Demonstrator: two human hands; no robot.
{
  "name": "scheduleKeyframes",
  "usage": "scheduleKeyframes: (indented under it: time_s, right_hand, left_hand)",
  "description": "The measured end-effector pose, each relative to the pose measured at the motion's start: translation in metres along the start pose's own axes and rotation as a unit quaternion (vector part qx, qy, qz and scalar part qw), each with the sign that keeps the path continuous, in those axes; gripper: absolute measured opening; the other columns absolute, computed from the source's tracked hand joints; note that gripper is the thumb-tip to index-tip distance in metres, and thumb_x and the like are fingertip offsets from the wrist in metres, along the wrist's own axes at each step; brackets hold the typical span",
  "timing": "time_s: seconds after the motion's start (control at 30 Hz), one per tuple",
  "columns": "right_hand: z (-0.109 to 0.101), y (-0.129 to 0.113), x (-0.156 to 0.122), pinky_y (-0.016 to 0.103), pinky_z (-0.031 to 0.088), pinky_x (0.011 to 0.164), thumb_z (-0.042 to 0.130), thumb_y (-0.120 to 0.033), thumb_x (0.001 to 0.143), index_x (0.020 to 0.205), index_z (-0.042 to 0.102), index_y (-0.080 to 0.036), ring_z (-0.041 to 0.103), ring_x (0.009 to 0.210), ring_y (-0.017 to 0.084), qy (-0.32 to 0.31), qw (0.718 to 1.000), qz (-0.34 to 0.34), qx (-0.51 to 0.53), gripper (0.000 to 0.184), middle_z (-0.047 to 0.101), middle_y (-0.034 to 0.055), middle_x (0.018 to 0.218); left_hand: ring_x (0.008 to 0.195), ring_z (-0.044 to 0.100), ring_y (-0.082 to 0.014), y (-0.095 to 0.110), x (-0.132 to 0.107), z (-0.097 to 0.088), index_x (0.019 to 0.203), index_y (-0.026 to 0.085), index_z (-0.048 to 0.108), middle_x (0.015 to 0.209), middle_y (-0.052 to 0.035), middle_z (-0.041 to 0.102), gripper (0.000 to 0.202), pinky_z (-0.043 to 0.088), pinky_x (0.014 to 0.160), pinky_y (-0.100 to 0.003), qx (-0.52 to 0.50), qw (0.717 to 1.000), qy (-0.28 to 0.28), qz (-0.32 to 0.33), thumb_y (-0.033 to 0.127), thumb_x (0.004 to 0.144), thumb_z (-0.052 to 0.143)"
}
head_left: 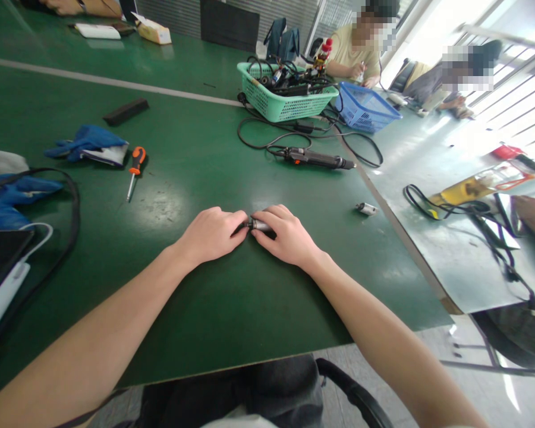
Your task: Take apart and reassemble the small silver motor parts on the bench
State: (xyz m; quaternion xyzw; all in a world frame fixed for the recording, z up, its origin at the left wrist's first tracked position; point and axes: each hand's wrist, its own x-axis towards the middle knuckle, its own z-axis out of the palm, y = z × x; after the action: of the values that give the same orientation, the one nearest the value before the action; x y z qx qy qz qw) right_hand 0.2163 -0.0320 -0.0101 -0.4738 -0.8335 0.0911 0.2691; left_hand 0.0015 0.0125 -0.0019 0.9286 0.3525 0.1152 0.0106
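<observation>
Head view, landmark green basket point(301, 108): it is standing on the green table point(232, 321), holding black cables and gear point(292, 80). One small silver cylinder point(262, 225) is lying nearer me than the basket, where my right hand point(284, 233) is pinching it between thumb and fingers. One dark piece point(239, 227): my left hand point(214, 233) is pinching it, end to end with the cylinder; whether the two are joining, I cannot tell. One black power screwdriver point(316, 159) is lying just on my side of the basket. One loose silver part point(366, 208) is resting nearer me, right of the basket. One orange-handled screwdriver point(137, 163) is lying to the basket's left; one blue glove point(89, 141), farther left. One blue basket point(361, 112) is standing just beside it, right.
</observation>
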Motion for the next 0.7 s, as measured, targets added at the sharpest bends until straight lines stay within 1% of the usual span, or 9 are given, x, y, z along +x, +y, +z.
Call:
scheduleKeyframes:
  time_s: [0.47, 0.7]
  right_hand:
    - [0.0001, -0.0007, 0.0002, 0.043, 0.050, 0.093, 0.059, -0.029, 0.096, 0.123, 0.064, -0.024, 0.059, 0.101, 0.027, 0.002, 1.000, 0.001, 0.005, 0.028, 0.067, 0.0088, 0.106]
    - [0.0005, -0.0005, -0.0002, 0.042, 0.050, 0.093, 0.059, -0.030, 0.096, 0.123, 0.064, -0.022, 0.059, 0.101, 0.026, 0.003, 1.000, 0.003, 0.003, 0.028, 0.066, 0.0092, 0.107]
  left_hand:
    - [0.068, 0.063, -0.0202, 0.0009, 0.0003, 0.0000, 0.093, 0.020, 0.065, 0.078, -0.0039, 0.071, 0.023, 0.042, 0.065, -0.032, -0.004, 1.000, 0.004, -0.013, 0.034, 0.097, 0.047]
    - [0.068, 0.064, -0.0221, 0.0000, -0.0004, 0.0018, 0.093, 0.021, 0.066, 0.077, -0.0040, 0.071, 0.024, 0.043, 0.065, -0.034, 0.005, 1.000, 0.008, -0.017, 0.035, 0.097, 0.046]
